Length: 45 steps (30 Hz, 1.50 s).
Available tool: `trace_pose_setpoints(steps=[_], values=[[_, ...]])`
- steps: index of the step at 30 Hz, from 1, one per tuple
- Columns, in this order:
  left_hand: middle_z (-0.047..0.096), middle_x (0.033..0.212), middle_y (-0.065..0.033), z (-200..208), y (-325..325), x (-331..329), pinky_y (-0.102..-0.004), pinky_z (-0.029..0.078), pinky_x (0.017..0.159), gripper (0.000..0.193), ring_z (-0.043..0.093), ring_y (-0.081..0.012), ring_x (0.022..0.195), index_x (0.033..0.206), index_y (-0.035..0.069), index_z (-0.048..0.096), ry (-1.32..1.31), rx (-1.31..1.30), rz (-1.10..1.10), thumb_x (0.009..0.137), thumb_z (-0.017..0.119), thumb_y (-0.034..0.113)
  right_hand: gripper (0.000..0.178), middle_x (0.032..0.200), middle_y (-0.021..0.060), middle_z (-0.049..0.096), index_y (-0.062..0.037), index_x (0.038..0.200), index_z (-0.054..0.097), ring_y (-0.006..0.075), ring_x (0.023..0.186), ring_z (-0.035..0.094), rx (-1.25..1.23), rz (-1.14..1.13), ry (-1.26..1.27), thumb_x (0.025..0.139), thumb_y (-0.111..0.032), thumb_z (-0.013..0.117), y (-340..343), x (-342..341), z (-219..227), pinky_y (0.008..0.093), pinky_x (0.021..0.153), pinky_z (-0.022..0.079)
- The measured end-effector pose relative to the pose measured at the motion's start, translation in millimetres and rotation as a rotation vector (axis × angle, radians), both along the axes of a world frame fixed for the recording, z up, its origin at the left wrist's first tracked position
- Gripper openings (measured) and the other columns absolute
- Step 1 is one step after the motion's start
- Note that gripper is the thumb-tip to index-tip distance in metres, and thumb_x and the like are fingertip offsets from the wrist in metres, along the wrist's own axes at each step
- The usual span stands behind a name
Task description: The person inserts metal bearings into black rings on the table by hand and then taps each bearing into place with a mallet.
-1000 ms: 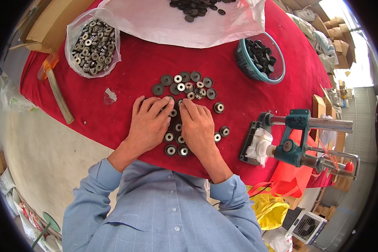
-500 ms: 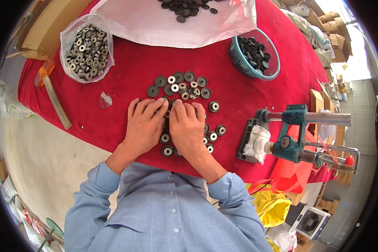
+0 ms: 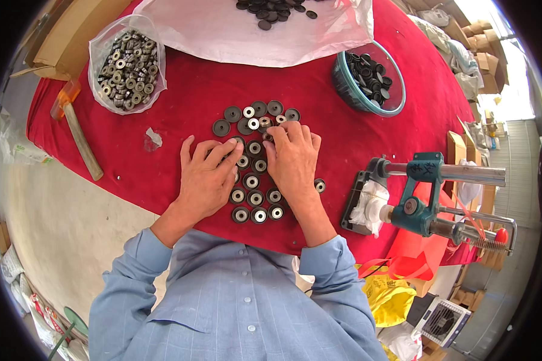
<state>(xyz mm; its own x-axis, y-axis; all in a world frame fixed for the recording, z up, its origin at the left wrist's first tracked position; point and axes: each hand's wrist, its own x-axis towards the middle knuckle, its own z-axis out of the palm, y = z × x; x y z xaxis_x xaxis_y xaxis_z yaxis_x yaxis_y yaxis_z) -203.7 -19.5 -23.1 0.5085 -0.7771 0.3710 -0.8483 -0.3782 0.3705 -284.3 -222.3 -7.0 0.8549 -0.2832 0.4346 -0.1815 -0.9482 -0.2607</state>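
Observation:
My left hand rests at the left side of a cluster of parts, fingers apart, with its fingertips against a round black cap. My right hand pinches a small metal bearing between thumb and fingers, which partly hide it. Between and below my hands sit several black caps with bearings set in them, such as this capped bearing. Beyond my fingertips lie several bare black caps, with loose silver bearings on and among them.
A bag-lined tub of bearings and a hammer are at the left. Far right stands a blue bowl of black caps. A green hand press lies at the right. White sheeting with more caps covers the far side of the red cloth.
My right hand has moved right and away from me, off the middle of the cluster, uncovering capped bearings there. My left hand stays nearly in place.

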Motion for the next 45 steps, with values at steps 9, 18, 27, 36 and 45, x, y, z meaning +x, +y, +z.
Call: trace_pose_setpoints(steps=[9, 18, 27, 36, 45], values=[[0.062, 0.144, -0.0045, -0.3, 1.2, 0.0, -0.0645, 0.032, 0.121, 0.054, 0.057, -0.0276, 0.127, 0.146, 0.007, 0.066, 0.021, 0.003, -0.002, 0.093, 0.074, 0.012, 0.028, 0.099, 0.0094, 0.069, -0.0087, 0.113, 0.071, 0.0295, 0.095, 0.067, 0.131, 0.178, -0.071, 0.088, -0.003, 0.08, -10.3, -8.9, 2.4, 0.0428, 0.087, 0.049], [0.063, 0.142, -0.0046, 1.2, -0.1, 0.6, -0.0635, 0.033, 0.121, 0.052, 0.057, -0.0283, 0.127, 0.145, 0.007, 0.067, 0.036, -0.016, -0.012, 0.094, 0.073, 0.012, 0.019, 0.108, 0.0105, 0.071, -0.0036, 0.109, 0.074, 0.0327, 0.095, 0.071, 0.284, 0.044, -0.075, 0.091, 0.0, 0.076, 2.8, -42.2, 4.3, 0.0444, 0.084, 0.059], [0.063, 0.141, -0.0049, 1.4, 0.5, -0.3, -0.0629, 0.033, 0.12, 0.05, 0.058, -0.0282, 0.126, 0.144, 0.007, 0.068, 0.026, -0.019, -0.004, 0.094, 0.072, 0.012, 0.028, 0.118, 0.0105, 0.074, -0.0004, 0.114, 0.075, 0.0312, 0.108, 0.07, 0.154, 0.157, -0.065, 0.087, 0.004, 0.073, 4.1, -48.2, -7.1, 0.0442, 0.092, 0.058], [0.065, 0.137, -0.007, 11.4, -2.2, 3.2, -0.0552, 0.039, 0.115, 0.047, 0.06, -0.029, 0.124, 0.138, 0.007, 0.071, 0.087, -0.133, -0.01, 0.092, 0.076, 0.01, 0.044, 0.133, 0.0085, 0.072, -0.0004, 0.126, 0.075, 0.0266, 0.119, 0.067, -0.032, 0.068, 0.009, 0.083, 0.001, 0.067, 26.7, -64.2, 0.2, 0.0448, 0.104, 0.048], [0.071, 0.11, -0.0006, 8.2, -57.5, 37.2, -0.0439, 0.044, 0.095, 0.036, 0.062, -0.024, 0.105, 0.12, 0.011, 0.078, 0.056, -0.226, 0.091, 0.086, 0.086, 0.018, 0.028, 0.114, 0.0086, 0.075, -0.0072, 0.115, 0.075, 0.0294, 0.107, 0.071, 0.198, -0.004, -0.044, 0.088, 0.001, 0.071, 7.0, -51.2, 11.8, 0.0453, 0.097, 0.05]])
